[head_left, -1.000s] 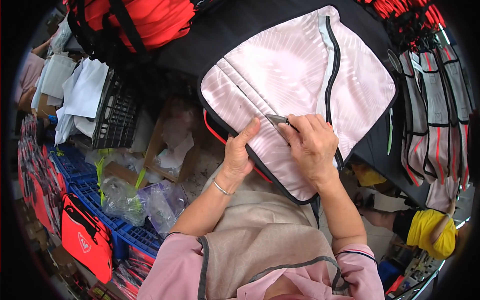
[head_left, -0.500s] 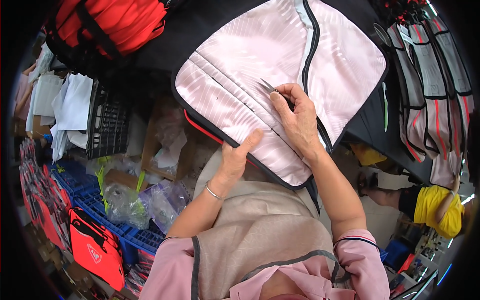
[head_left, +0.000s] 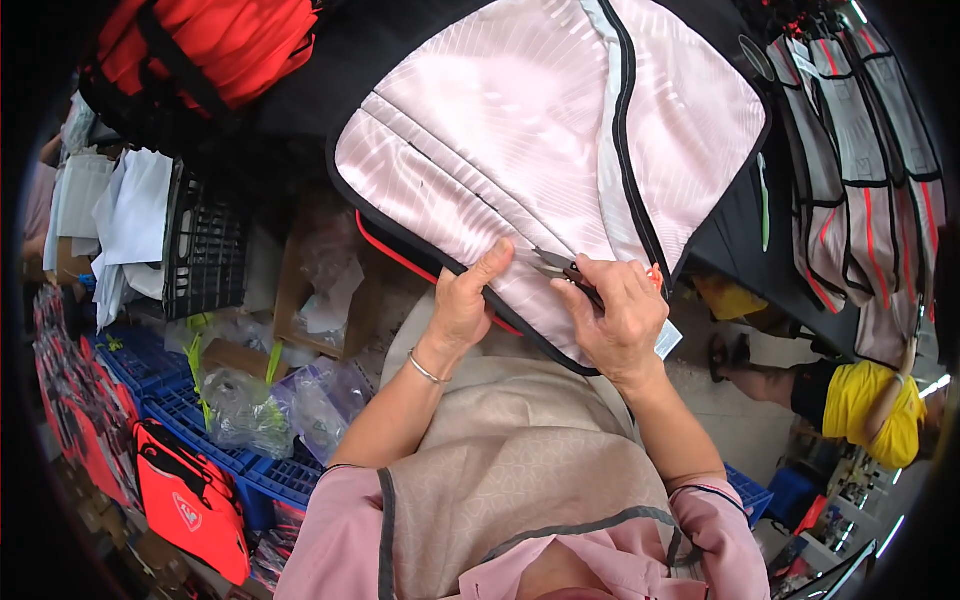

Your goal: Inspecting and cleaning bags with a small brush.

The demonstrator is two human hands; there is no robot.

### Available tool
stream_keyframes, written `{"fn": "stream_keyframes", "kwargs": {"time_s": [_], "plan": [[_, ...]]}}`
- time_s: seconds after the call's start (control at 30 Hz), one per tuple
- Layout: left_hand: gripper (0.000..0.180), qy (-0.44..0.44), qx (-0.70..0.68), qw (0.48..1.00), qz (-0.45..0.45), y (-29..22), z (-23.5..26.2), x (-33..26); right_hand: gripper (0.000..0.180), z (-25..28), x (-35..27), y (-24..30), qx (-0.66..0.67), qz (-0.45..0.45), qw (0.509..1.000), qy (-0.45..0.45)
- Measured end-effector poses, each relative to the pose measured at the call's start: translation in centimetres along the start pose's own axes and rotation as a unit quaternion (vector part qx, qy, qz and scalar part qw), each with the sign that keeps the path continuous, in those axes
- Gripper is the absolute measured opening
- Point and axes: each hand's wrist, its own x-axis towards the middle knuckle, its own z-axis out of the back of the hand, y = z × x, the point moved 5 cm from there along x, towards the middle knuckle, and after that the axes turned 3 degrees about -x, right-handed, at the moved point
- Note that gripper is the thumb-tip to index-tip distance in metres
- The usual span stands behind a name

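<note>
The left hand (head_left: 463,305) is pinching the near edge of the pink panel (head_left: 540,150) at centre; the right hand (head_left: 622,315) is gripping snips (head_left: 556,266). The panel looks light and floppy, best held by its black-bound edge.

I see even, bright daylight across the centre of the frame, with soft sheen on the pale pink fabric panel (head_left: 520,140) and no hard shadows. A black fisheye vignette rings the frame; straight edges bow toward the rim. Upper left is dim. Small glare spots sit at lower right. Centre focus is sharp.
</note>
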Motion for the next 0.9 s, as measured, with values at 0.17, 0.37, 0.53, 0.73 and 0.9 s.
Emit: {"fn": "stream_keyframes", "kwargs": {"time_s": [0.17, 0.37, 0.53, 0.73, 0.9], "plan": [[0.037, -0.018, -0.005, 1.0, 0.011, 0.07, -0.15, -0.23, 0.029, -0.36, 0.08, 0.0, -0.047, 0.002, 0.999, 0.001], [0.038, -0.025, -0.005, 1.0, 0.013, 0.17, 0.04, -0.27, 0.029, -0.34, -0.03, 0.0, -0.069, 0.008, 0.998, -0.003], [0.037, -0.027, -0.012, 1.0, 0.006, 0.14, 0.1, -0.22, 0.029, -0.4, -0.06, 0.02, -0.082, 0.01, 0.997, -0.006], [0.035, -0.025, -0.014, 1.0, 0.01, 0.04, 0.13, -0.3, 0.029, -0.69, -0.26, 0.0, -0.08, 0.007, 0.997, -0.004], [0.034, -0.033, -0.011, 0.999, 0.014, 0.04, 0.22, -0.41, 0.027, -0.79, -0.23, 0.02, -0.075, 0.004, 0.997, -0.005]]}}
